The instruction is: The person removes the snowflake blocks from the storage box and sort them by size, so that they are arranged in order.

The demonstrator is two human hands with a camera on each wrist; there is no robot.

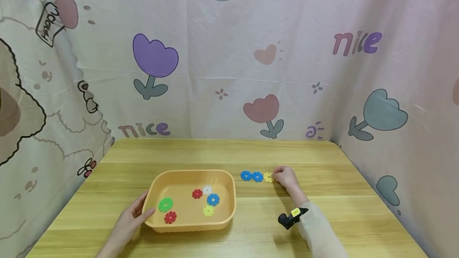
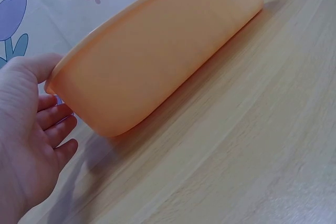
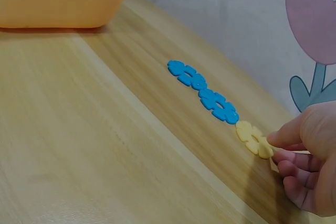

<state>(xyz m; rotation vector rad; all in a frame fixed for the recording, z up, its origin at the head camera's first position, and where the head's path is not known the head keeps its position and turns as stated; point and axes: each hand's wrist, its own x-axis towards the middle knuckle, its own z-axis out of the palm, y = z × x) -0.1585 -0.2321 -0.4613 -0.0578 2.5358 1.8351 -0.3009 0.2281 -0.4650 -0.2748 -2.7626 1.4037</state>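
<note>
My left hand [image 1: 130, 219] grips the left end of an orange plastic basin [image 1: 190, 225], its thumb over the rim and its fingers beneath, as the left wrist view shows. Up on the table to the right, my right hand [image 1: 286, 176] pinches the edge of a yellow snowflake disc [image 3: 254, 139] between thumb and fingers. Two blue snowflake discs [image 3: 216, 105] lie flat in a line with the yellow one, end to end. Inside the basin are several notched discs: a green disc [image 1: 165, 200], two red, a white disc [image 1: 207, 186], a blue and a yellow.
The wooden table [image 1: 258, 238] reaches back to a printed curtain [image 1: 215, 51], which also hangs along both sides. A black wrist camera [image 1: 287, 221] is strapped at my right sleeve. The basin stands left of the row of discs.
</note>
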